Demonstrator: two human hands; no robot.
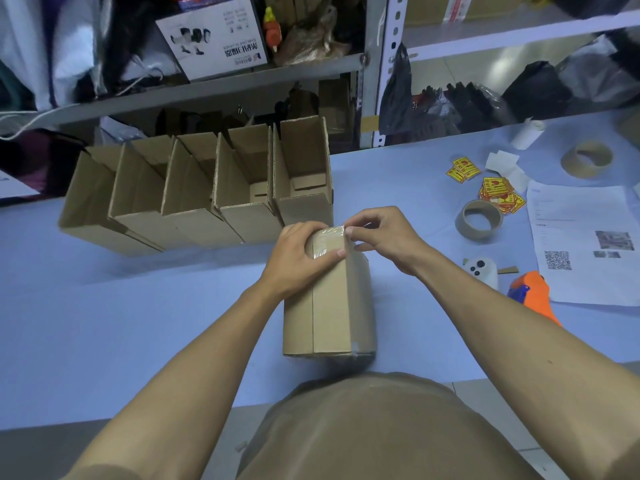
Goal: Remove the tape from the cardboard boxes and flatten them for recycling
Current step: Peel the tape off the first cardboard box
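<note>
Left hand grips box; right hand grip pinches tape.

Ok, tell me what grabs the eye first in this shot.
The two hands at centre: the left hand steadies a closed cardboard box on the blue table while the right hand pinches clear tape at its far end. Behind, a row of open boxes stands; yellow stickers lie right.

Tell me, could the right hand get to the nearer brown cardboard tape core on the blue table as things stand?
Probably yes. The nearer brown cardboard tape core lies just right of the right hand with only bare blue table between. But that hand is pinching the clear tape on the closed cardboard box, so it would have to let go.
</note>
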